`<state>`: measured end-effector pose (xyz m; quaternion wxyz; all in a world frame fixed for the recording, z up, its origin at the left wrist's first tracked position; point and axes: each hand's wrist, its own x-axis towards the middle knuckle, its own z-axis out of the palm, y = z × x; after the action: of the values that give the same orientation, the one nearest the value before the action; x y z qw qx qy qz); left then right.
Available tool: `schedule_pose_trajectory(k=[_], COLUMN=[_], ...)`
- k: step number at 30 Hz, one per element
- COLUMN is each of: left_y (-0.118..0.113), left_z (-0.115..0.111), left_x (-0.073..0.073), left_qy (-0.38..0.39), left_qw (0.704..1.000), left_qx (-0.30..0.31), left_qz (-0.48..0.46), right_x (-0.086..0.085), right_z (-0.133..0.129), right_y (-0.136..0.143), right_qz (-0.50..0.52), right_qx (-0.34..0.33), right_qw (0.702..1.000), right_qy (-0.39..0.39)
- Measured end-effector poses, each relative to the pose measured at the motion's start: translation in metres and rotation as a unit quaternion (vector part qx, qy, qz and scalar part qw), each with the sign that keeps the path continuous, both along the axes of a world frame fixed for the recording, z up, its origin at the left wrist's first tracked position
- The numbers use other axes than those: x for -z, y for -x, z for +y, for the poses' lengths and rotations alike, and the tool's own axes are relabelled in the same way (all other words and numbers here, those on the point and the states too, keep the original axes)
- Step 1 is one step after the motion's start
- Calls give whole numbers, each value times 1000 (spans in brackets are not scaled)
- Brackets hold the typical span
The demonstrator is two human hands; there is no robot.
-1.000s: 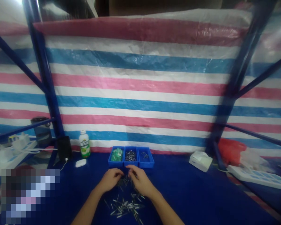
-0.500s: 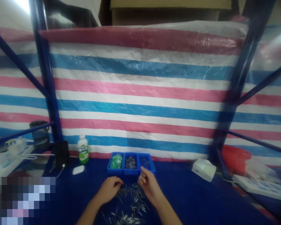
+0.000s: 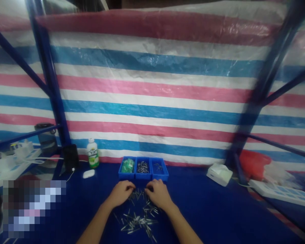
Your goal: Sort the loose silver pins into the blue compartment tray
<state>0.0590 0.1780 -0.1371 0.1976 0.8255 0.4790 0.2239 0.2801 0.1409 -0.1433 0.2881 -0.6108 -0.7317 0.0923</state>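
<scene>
Many thin silvery metal pins (image 3: 139, 222), rivet-like in shape, lie scattered over the blue table. At the left of the upper part of the pile is my left hand (image 3: 121, 193), its thumb and fingers closed together; what they hold is too small to make out. Across from it, my right hand (image 3: 159, 194) bends over the pins with curled fingers, its fingertips partly hidden. Just beyond both hands stand three joined blue trays: one with green bagged items (image 3: 128, 166), one with many small dark metal pieces (image 3: 142, 167), and the right tray (image 3: 164, 174) with a few thin pins.
To the left are a white-and-green bottle (image 3: 93, 154), a small white case (image 3: 88, 174), a black device (image 3: 70, 158) and a power strip with cables. A tissue pack (image 3: 219, 174), a red bag (image 3: 254, 165) and another power strip (image 3: 282, 193) are at the right. Striped sheeting (image 3: 155, 108) hangs behind.
My right hand has come down from beside the right tray to the pins, fingers now pointing downward. My left hand stays by the pile. The camera view has tilted slightly down.
</scene>
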Motion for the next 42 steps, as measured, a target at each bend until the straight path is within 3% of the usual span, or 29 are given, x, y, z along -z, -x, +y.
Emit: schedule_pose_trajectory(k=[8,12,15,19,23,27,34,42], left_y=[-1,-1,-1,-1,-1,-4,-9,-13], left_z=[1,-2,0,7,7,-3,-6,-10], left_x=[0,-1,0,3,3,-4,-9,-8], left_qy=[-6,2,-1,-5,-12,-20,-8,-25], left_qw=[1000,1000,1000,1000,998,993,985,985], left_qx=[1,-1,-4,-6,1,26,57,52], left_qz=[-4,-4,8,1,-64,-112,-160,-163], right_x=[12,11,4,-5,-8,-7,1,-2], right_z=[3,2,3,6,7,4,3,-5], right_y=[8,7,6,9,14,18,28,31], right_qz=[-39,-1,83,264,443,505,432,236], right_qx=[-23,-38,-69,-109,-125,-145,-154,-150], right_qw=[999,999,994,957,887,848,887,957], right_qy=[14,23,-12,-54,23,75,57,-76])
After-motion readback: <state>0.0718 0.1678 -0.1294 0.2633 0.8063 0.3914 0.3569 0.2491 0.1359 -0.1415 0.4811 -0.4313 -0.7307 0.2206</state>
